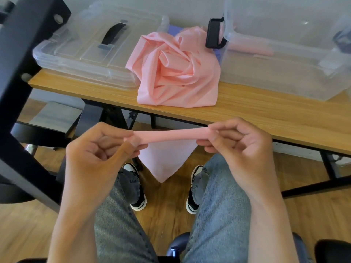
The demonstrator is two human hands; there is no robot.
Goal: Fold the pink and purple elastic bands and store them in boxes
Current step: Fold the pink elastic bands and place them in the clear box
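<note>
Closest to the camera you've got the person's legs in faded grey-blue jeans [218, 205], sitting in a dark chair, with black-and-white sneakers [137, 198] planted on the wooden plank floor [307, 215]. Just above the knees both hands are up in front of the desk edge. The left hand [95, 149] is pinching one end of a soft pink elastic band [171, 133] between thumb and curled fingers, and the right hand [239, 143] is pinching the other end the same way, so the top edge is pulled into a tight horizontal strip between them. The rest of that band hangs down in a pale triangle pointing toward the floor between the shoes. Further out is the light wood-grain desk [266, 118] on black legs. In the middle of it sits a crumpled heap of pink stretchy fabric [176, 69], with a bit of purple fabric [173, 28] peeking out behind it. Left of the heap is a clear plastic box lid with a black handle [91, 50] lying flat. On the right is an open clear plastic storage box [281, 59] with a black latch [215, 34], and something pink shows through its wall. A black metal frame [17, 73] cuts across the left side.
</note>
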